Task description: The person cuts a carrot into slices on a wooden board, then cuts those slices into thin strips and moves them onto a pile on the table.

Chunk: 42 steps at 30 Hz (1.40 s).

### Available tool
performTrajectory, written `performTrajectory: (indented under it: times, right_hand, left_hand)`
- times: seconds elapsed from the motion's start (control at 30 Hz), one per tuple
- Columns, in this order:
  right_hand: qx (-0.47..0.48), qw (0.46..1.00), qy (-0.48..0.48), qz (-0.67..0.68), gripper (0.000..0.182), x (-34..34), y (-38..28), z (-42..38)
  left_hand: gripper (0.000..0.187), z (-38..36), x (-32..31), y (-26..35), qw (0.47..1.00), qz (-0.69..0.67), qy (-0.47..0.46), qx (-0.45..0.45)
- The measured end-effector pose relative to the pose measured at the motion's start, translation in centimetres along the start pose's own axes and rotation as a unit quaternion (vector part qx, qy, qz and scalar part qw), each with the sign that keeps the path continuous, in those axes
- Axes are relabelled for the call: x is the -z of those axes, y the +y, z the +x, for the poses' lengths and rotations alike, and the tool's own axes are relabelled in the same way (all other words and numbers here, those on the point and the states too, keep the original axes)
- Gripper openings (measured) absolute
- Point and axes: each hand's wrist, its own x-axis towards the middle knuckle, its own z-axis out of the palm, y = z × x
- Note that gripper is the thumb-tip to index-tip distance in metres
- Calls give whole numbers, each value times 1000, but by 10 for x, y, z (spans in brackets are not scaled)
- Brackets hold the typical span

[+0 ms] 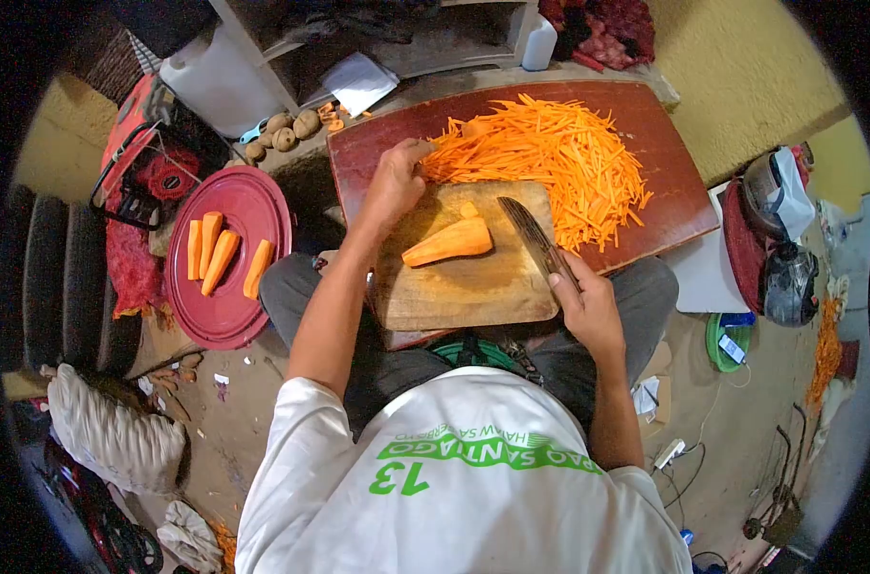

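Note:
A peeled carrot half (450, 242) lies flat on a small wooden cutting board (473, 287) resting on my lap. My right hand (586, 304) grips the handle of a knife (540, 239), whose blade rests on the board just right of the carrot. My left hand (394, 182) reaches to the board's far left corner, fingers touching the edge of a big pile of carrot strips (550, 153) heaped on a dark red tray (378, 143) beyond the board.
A red round lid (244, 316) at my left holds several peeled carrot pieces (215, 258). Potatoes (284, 134) lie behind it. A red mesh sack (133, 268), a white jug (215, 81), appliances (775, 239) and cables (693, 459) crowd the floor.

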Motion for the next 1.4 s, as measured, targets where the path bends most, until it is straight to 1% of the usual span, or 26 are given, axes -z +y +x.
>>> performTrajectory:
  times: [0.03,0.07,0.17,0.27,0.37,0.4,0.5,0.53,0.63,0.67,0.77,0.87,0.97,1.03,1.1,1.17,1.23,1.27,1.37,1.4]
  right_hand:
    - [10,1000,5,-5,37,0,2,0]
    - [19,1000,10,-9,37,-1,3,0]
    - [9,1000,3,11,36,0,1,-2]
    - [7,1000,3,1,35,-1,1,-2]
    - [-9,1000,-10,7,35,-1,-2,-1]
    - [-10,1000,-12,6,34,-1,-3,0]
    - [-10,1000,-16,3,34,-1,-4,1]
    - [-9,1000,-16,-1,34,-1,-5,1]
    - [-6,1000,-13,-8,33,0,-4,0]
    - [-7,1000,-12,-10,33,-1,-3,0]
    - [11,1000,-7,4,34,-3,0,-2]
    - [7,1000,-17,11,35,-4,-4,-4]
    - [10,999,-27,-29,36,-5,-4,-5]
    - [18,999,-22,-19,37,-6,-5,-6]
    - [12,1000,-22,-10,37,-7,-5,-6]
    - [-10,1000,-25,-2,36,-5,-6,-6]
    - [2,1000,-13,-4,36,-5,-1,-5]
    - [7,1000,-9,-4,36,-5,1,-6]
    - [3,1000,-16,6,35,-3,-6,-4]
    - [8,1000,-15,5,35,-4,-4,-3]
  left_hand:
    - [61,4,4,-2,1000,-13,-20,8]
    - [60,5,7,-2,998,-30,-39,33]
    - [43,-8,7,-2,999,-19,-17,-46]
    - [25,-31,10,20,994,-62,-85,-7]
    - [20,-63,3,29,989,-77,-128,-25]
    - [34,-68,10,40,985,-74,-158,-11]
    - [45,-81,13,50,984,-74,-160,-37]
    - [56,-80,25,71,981,-73,-179,-25]
    - [61,-91,16,71,975,-39,-200,-83]
    - [63,-97,12,70,975,-52,-185,-108]
    - [63,-109,8,68,970,12,-207,-129]
    - [58,-102,20,64,973,20,-208,-96]
    - [58,-80,24,29,986,66,-79,-129]
    - [58,-59,35,11,993,65,-58,-77]
    - [55,-38,35,-18,991,92,-24,-91]
    - [50,-20,37,-24,994,82,-38,-67]
    - [50,-11,32,-32,994,84,-47,-58]
    - [51,-7,32,-38,992,34,-110,53]
    - [47,-14,32,-30,993,-4,-87,74]
    - [46,-20,29,-28,998,50,-38,20]
